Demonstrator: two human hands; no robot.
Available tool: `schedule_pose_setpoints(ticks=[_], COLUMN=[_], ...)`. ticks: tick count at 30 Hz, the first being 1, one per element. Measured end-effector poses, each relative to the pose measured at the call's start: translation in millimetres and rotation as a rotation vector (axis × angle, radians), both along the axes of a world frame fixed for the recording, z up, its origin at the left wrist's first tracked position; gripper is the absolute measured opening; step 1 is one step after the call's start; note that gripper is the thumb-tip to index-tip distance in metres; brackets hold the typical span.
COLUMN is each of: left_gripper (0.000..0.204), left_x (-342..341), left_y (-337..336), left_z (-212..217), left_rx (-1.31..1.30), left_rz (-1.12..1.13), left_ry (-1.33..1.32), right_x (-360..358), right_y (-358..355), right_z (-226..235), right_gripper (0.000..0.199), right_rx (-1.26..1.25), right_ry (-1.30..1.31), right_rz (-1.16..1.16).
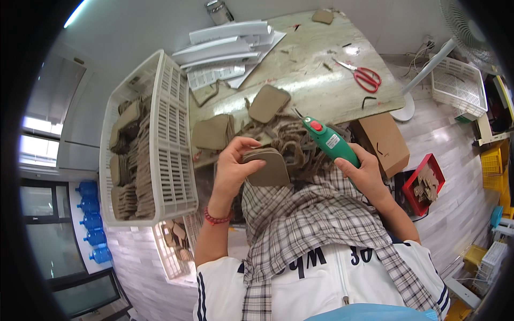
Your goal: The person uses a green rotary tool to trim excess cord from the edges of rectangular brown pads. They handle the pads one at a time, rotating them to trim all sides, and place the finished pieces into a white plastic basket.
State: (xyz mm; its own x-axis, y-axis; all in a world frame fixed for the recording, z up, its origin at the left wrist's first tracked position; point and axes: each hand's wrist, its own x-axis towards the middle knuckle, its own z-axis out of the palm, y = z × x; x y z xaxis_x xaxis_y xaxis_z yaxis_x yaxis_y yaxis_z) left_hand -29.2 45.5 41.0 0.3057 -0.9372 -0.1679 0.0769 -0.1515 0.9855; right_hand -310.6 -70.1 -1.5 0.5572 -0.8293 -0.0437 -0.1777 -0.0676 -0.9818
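Observation:
My left hand (234, 167) is closed on a flat brown pad (270, 169) with rounded corners, thumb on its face and fingers along its upper edge. The pad looks layered at that edge; I cannot tell how many pieces it is. My right hand (365, 172) grips a green handheld power tool (333, 142) with a red button and a thin, pointed tip. The tip points up and left, apart from the pad. Curled brown trimmings (296, 143) heap up between my hands at the table's edge. Just beyond lie a stack of pads (213, 132) and another pad (269, 103).
A white plastic crate (175, 144) full of stacked pads stands at the left. On the table (316, 69) are red-handled scissors (366, 79) and paper sheets (227, 51). A cardboard box (381, 140), a red tray of scraps (427, 183) and a fan (465, 27) are at the right.

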Motion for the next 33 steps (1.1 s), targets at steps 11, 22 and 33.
schedule_pose_setpoints(ticks=[11,22,33], left_gripper=[0.029,0.013,0.014], left_x=[-50,-40,-33], left_y=[71,53,40], left_z=[-58,-43,-25], left_rx=[0.022,-0.051,0.055], left_rz=[0.32,0.392,0.138], left_ry=[0.601,0.224,0.094], right_x=[-18,-22,-17], right_y=[24,23,16], right_z=[15,28,37], right_gripper=[0.046,0.048,0.051], right_rx=[-0.062,-0.188,-0.437], right_ry=[0.265,0.216,0.209], right_rz=[0.333,0.411,0.437])
